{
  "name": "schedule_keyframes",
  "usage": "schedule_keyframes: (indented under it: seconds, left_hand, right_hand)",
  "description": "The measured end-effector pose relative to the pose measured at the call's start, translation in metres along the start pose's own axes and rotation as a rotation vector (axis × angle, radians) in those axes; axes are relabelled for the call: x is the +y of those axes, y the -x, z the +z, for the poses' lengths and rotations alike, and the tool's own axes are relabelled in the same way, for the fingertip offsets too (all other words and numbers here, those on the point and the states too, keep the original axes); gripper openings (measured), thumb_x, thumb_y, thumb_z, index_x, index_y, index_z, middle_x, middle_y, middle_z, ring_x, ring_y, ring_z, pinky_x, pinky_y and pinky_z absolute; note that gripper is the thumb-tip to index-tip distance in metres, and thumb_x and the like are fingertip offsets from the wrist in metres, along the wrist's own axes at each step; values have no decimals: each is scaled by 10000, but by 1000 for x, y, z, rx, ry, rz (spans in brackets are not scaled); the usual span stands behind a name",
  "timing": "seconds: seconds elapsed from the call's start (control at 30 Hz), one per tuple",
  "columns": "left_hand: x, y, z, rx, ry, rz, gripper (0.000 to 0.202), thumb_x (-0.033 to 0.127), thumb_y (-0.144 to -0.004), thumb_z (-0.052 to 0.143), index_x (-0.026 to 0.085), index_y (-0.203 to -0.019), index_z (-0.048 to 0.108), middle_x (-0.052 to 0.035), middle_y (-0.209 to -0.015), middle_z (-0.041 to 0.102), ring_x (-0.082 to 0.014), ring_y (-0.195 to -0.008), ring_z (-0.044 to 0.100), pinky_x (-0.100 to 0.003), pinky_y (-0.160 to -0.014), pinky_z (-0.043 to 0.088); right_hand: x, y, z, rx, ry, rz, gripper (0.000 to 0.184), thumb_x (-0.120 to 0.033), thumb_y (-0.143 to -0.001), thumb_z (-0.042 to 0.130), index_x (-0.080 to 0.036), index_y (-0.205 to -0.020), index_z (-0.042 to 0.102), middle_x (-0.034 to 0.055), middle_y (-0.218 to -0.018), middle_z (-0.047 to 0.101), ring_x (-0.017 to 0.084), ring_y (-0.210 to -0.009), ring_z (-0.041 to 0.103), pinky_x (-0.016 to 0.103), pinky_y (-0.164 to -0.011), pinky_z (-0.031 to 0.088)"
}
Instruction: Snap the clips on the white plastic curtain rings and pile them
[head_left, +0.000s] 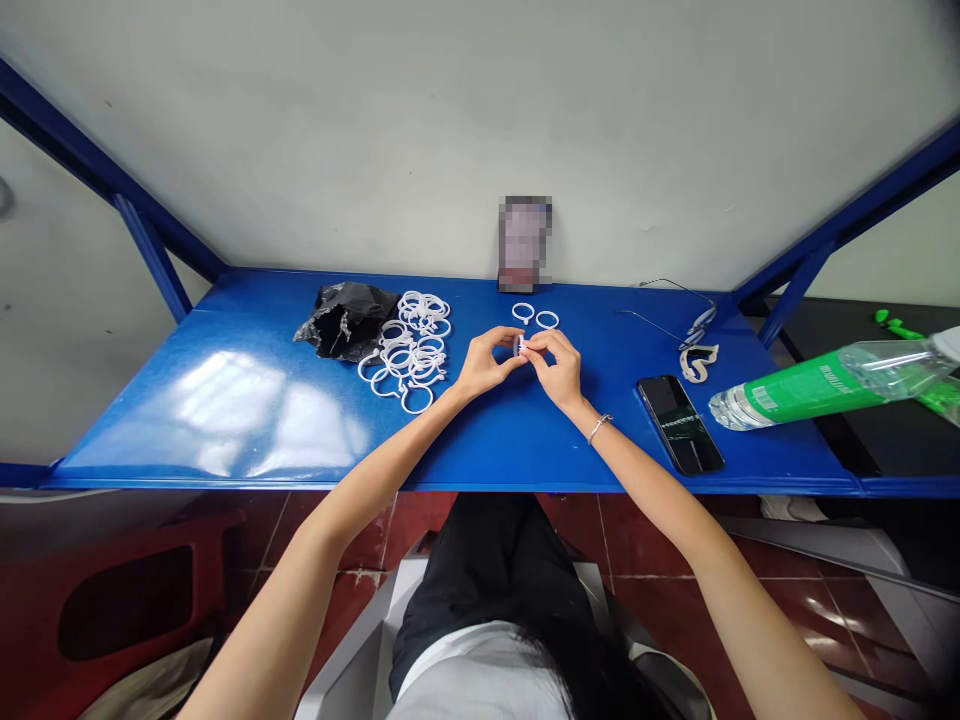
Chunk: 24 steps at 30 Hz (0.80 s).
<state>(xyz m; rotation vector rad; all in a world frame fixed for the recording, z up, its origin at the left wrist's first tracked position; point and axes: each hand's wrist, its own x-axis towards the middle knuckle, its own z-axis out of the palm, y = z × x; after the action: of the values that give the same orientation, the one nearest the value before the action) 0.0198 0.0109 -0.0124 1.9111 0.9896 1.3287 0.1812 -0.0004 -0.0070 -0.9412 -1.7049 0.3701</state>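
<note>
Over the middle of the blue table, my left hand (pixel 484 362) and my right hand (pixel 556 364) meet at a small white curtain ring (pixel 520 345). Thumb and fingers of each hand pinch it, and it is seen nearly edge-on, partly covered by fingertips. Just beyond lie two separate white rings, one (pixel 523 314) with a small eyelet on its rim and another (pixel 547 320) beside it. Left of my hands is a loose pile of white rings (pixel 401 358), several overlapping. A crumpled black plastic bag (pixel 360 300) touches the pile, its mouth gaping.
A pixelated upright device (pixel 525 245) leans on the wall at the back. To the right are a black phone (pixel 681 425), wire-framed glasses (pixel 703 322), a white looped item (pixel 697 363) and a green-labelled bottle (pixel 817 385) lying down. Blue posts (pixel 154 255) flank the table.
</note>
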Motion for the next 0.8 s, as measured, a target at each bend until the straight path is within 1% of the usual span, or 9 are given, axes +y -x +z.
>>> schedule_keyframes:
  seconds: [0.1, 0.27, 0.5, 0.67, 0.8]
  left_hand:
    - [1, 0, 0, 1, 2, -4, 427, 487, -806, 726, 147, -1058, 665, -105, -1036, 738, -200, -896, 712, -345, -843, 594]
    - [2, 1, 0, 8, -3, 12, 412, 468, -810, 729, 141, -1053, 669, -102, -1013, 739, -195, -893, 711, -338, -833, 594]
    - [2, 1, -1, -3, -22, 6, 424, 511, -804, 723, 152, -1024, 670, -90, -988, 741, -187, -854, 713, -342, -817, 597]
    - [2, 0, -1, 6, -21, 7, 430, 521, -813, 711, 154, -1034, 670, -89, -983, 739, -185, -853, 710, -340, -816, 594]
    - [0, -1, -1, 14, -101, 57, 396, 488, -846, 683, 162, -1070, 661, -90, -1010, 728, -181, -873, 696, -329, -818, 583]
  right_hand:
    - [-1, 0, 0, 1, 17, 0, 234, -415, -908, 640, -240, -752, 648, 36, -811, 674, 211, -801, 626, 382, -731, 535]
    - [-2, -1, 0, 11, 24, -44, 233, -399, -917, 632, -240, -747, 633, 35, -801, 673, 205, -790, 628, 372, -729, 530]
    - [-2, -1, 0, 12, 26, -29, 280, -416, -911, 635, -239, -695, 609, 33, -779, 655, 208, -769, 609, 386, -728, 518]
    - [-2, -1, 0, 21, 56, -23, 252, -409, -920, 620, -242, -731, 624, 34, -787, 669, 202, -770, 624, 360, -677, 533]
    - [-2, -1, 0, 22, 20, -20, 212, -395, -922, 619, -237, -782, 640, 36, -804, 677, 192, -754, 630, 335, -631, 533]
